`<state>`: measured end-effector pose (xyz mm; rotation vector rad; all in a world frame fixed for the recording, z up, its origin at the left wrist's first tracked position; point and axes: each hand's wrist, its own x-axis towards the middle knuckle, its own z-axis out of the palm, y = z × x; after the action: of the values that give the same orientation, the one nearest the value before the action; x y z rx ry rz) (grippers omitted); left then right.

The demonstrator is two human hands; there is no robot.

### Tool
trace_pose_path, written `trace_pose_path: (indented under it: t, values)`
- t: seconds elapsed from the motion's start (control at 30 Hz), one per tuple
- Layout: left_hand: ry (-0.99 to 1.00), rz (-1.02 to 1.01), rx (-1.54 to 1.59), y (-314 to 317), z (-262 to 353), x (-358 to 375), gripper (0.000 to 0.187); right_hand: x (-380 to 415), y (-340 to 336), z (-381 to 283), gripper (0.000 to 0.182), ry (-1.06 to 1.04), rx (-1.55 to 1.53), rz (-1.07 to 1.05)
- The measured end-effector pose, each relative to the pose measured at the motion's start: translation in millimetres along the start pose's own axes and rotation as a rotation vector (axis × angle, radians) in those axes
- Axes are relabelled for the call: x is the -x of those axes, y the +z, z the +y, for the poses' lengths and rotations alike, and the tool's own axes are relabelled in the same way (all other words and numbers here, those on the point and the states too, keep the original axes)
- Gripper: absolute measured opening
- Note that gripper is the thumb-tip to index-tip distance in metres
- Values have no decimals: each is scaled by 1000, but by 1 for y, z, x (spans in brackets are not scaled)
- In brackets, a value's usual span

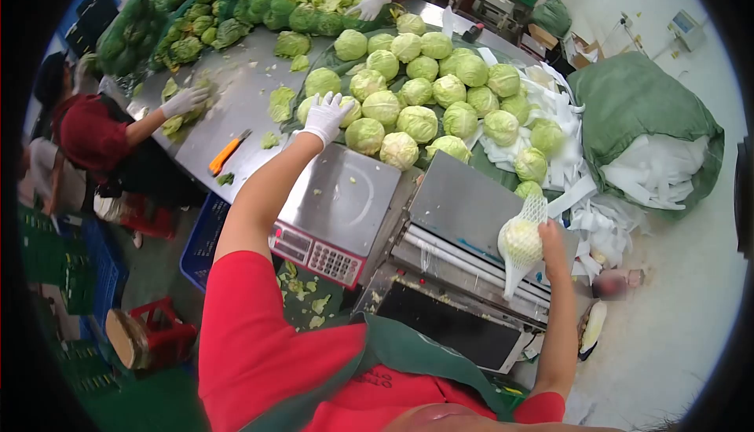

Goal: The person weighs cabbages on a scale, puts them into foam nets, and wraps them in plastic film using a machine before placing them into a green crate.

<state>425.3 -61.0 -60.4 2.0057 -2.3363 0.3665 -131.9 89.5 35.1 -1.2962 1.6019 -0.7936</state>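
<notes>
My left hand [327,118], in a white glove, reaches to the near left edge of a heap of cabbages [417,122]. Its fingers are spread, with the fingertips right at a cabbage [351,110]. Off to the right, my bare right hand [554,250] is closed on the side of a cabbage in a white foam net [521,242]. The net's loose ends stick out above and below. This netted cabbage overlaps the right end of the wrapping machine [467,200]. Below my left forearm is a weighing scale [339,196] with a red-edged keypad.
Loose white foam nets [605,224] lie right of the heap, by a big green sack [640,118]. An orange-handled knife [228,153] rests on the metal table [251,63]. Two co-workers' gloved hands [185,102] [369,5] are at the left and far side.
</notes>
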Motion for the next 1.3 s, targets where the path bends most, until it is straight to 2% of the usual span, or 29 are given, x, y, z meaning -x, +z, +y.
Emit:
trace_pose_path:
  t: [0.03, 0.07, 0.1, 0.17, 0.23, 0.3, 0.37, 0.43, 0.5, 0.57, 0.63, 0.7, 0.83, 0.9, 1.03, 1.13, 1.17, 1.23, 1.3]
  values:
    - [95, -43, -112, 13, -1, -13, 70, -2, 1, -1, 40, -31, 206, 10]
    - [116, -154, -90, 25, -1, -26, 70, -1, 3, -2, 38, -8, 90, 32]
    - [152, -144, -72, 39, -3, -36, 66, 2, 4, -3, 38, 10, 94, 53]
    - [152, -103, -20, 70, -4, -52, 59, 15, 8, -12, 40, -95, 142, 202]
    - [135, 45, -53, 91, -4, -63, 51, 26, 3, -5, 40, -66, 96, 252]
    - [141, 153, 54, 100, -7, -73, 37, 40, -2, 2, 41, -45, 37, 309]
    - [110, 79, 135, 71, -3, -74, 43, 53, -5, 7, 42, -60, 156, 397]
    - [84, 24, 163, 51, -3, -72, 56, 67, -8, 6, 42, -50, 180, 443]
    - [53, 153, 199, 45, -12, -70, 66, 84, -12, 6, 41, -50, 179, 472]
    - [35, 65, 331, -2, -14, -63, 71, 99, -23, 12, 40, -47, 174, 512]
    - [152, 160, 449, -45, -13, -39, 69, 115, -29, 13, 38, -81, 145, 496]
    - [184, 124, 543, -81, -3, -6, 65, 127, -34, 21, 34, -80, 138, 556]
    - [270, 14, 525, -121, 20, 63, 63, 148, -48, 39, 30, -65, 88, 562]
    - [214, -97, 499, -127, 32, 91, 65, 153, -58, 49, 30, -83, 50, 563]
    - [236, -108, 366, -92, 42, 124, 73, 149, -81, 69, 29, -35, -3, 516]
    - [128, -232, 307, -83, 53, 135, 83, 128, -107, 77, 26, -60, 41, 502]
    - [113, -225, 306, -91, 60, 138, 83, 117, -119, 82, 25, -81, 96, 512]
    - [62, -23, 380, -107, 73, 145, 87, 92, -140, 105, 23, -123, 152, 510]
    - [-30, 18, 388, -100, 76, 152, 90, 48, -171, 125, 21, -365, 348, 664]
